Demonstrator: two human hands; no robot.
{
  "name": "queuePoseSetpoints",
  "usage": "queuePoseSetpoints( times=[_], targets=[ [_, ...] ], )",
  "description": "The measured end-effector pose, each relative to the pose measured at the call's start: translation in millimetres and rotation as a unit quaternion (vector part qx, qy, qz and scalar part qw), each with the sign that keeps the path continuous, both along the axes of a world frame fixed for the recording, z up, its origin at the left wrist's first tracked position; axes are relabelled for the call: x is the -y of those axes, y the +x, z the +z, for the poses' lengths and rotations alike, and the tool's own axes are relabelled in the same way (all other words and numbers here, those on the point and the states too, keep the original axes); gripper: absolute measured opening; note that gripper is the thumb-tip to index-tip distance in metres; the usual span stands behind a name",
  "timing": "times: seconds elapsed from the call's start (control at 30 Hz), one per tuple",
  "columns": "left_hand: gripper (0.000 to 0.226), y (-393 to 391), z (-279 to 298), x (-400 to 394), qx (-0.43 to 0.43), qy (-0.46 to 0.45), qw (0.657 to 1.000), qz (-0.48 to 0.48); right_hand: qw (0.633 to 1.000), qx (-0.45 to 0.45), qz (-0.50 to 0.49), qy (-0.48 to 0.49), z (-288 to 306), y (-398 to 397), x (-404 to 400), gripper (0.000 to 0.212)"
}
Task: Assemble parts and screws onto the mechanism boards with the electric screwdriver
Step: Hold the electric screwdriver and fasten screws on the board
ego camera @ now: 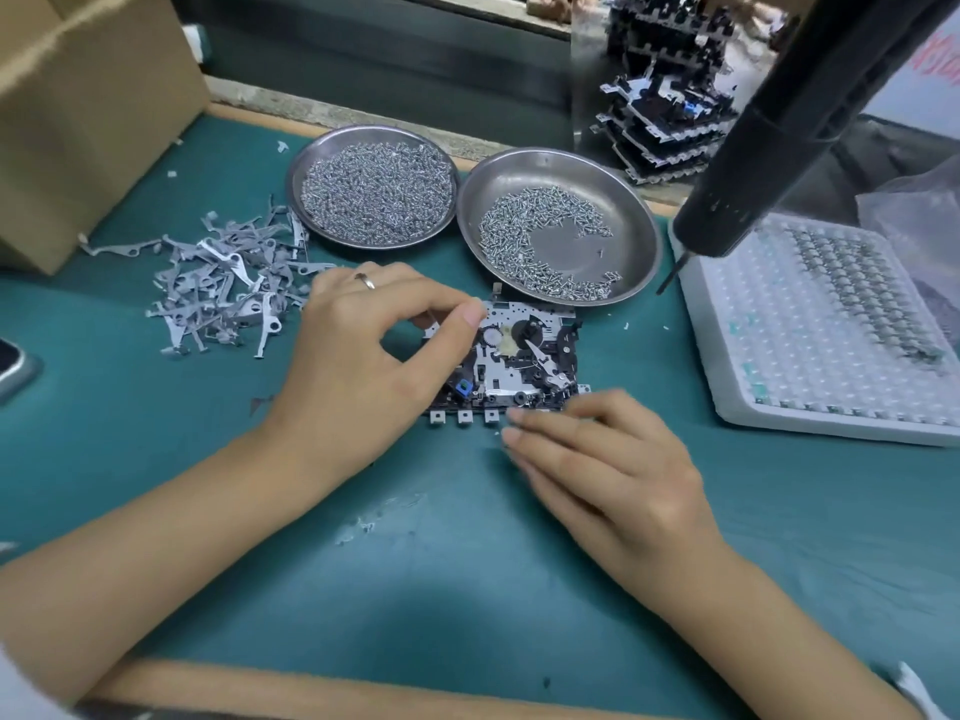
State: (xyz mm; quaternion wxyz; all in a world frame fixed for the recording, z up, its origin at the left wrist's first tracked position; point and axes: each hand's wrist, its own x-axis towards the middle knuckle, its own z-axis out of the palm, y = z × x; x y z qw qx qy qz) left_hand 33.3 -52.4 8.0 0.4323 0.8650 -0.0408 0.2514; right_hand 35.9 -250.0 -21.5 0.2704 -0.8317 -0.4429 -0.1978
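Observation:
A mechanism board [524,356] with black and white gears and a blue part lies flat on the green mat in the middle. My left hand [374,356] rests over the board's left side, thumb and fingers curled as if pinching a small part near its top edge. My right hand [597,459] lies on the mat, its straight fingertips touching the board's near edge. The black electric screwdriver [769,153] hangs from above at the right, its bit pointing down beside the right dish; neither hand holds it.
Two steel dishes of screws stand behind the board: a full one [311,163] and a half-full one [639,220]. A heap of grey metal levers [228,288] lies left. A white tray of small parts [810,350] sits right. Stacked boards [665,111] stand at the back, a cardboard box [88,106] far left.

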Motion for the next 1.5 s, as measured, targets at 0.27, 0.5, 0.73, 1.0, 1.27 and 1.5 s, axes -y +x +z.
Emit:
queuePoseSetpoints(
  times=[0.27,0.5,0.73,1.0,1.27,1.5],
  targets=[
    [0.021,0,-4,2,-0.023,0.005,1.0,-0.001,0.997,0.048,-0.052,0.02,6,27,-11,0.016],
    [0.02,2,-6,0,-0.025,-0.002,1.0,-0.002,0.998,0.053,-0.037,-0.008,2,30,-15,0.016],
    [0.02,3,-6,0,-0.025,-0.005,1.0,-0.003,0.998,0.04,-0.04,0.003,-1,31,-16,0.012],
    [0.018,3,-8,0,-0.029,0.011,0.999,-0.018,0.999,0.039,-0.031,-0.01,-1,32,-14,0.01],
    [0.031,-1,-7,-1,-0.035,0.103,0.99,-0.088,0.998,-0.04,-0.037,0.034,0,29,-15,0.014],
    [0.039,0,-19,1,-0.04,0.155,0.98,-0.117,0.991,-0.103,-0.039,0.072,2,28,-16,0.015]
  ],
)
